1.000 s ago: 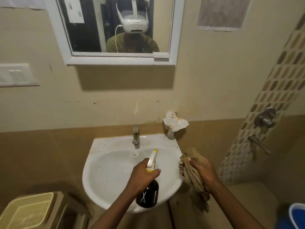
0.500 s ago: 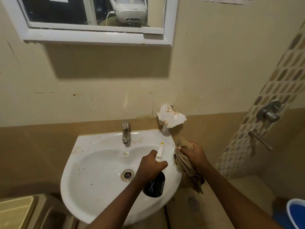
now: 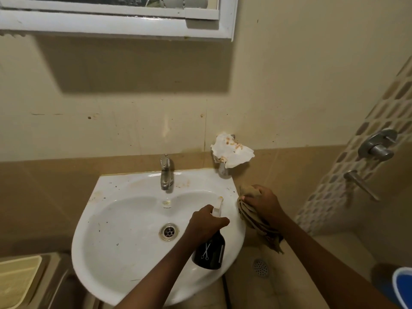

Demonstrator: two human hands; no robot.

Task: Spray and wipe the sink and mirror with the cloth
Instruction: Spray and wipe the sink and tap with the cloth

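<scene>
A white sink (image 3: 124, 237) with dark specks hangs on the wall, its tap (image 3: 166, 172) at the back and its drain (image 3: 169, 231) in the middle. My left hand (image 3: 206, 223) grips a black spray bottle (image 3: 209, 253) over the basin's right side, its white and yellow nozzle pointing toward the back of the basin. My right hand (image 3: 263, 202) holds a brown cloth (image 3: 252, 216) against the sink's right rim. Only the white lower frame of the mirror (image 3: 116, 23) shows at the top edge.
A stained white paper (image 3: 231, 150) sits on a wall fitting behind the sink's right corner. Shower valves (image 3: 376, 146) stick out of the tiled wall on the right. A blue bucket (image 3: 403, 286) stands at lower right, a beige bin (image 3: 17, 279) at lower left, a floor drain (image 3: 260, 267) below the cloth.
The view has tilted down, so the mirror has slid almost out of the top. Both hands have shifted slightly toward the back of the sink, still holding the bottle and the cloth.
</scene>
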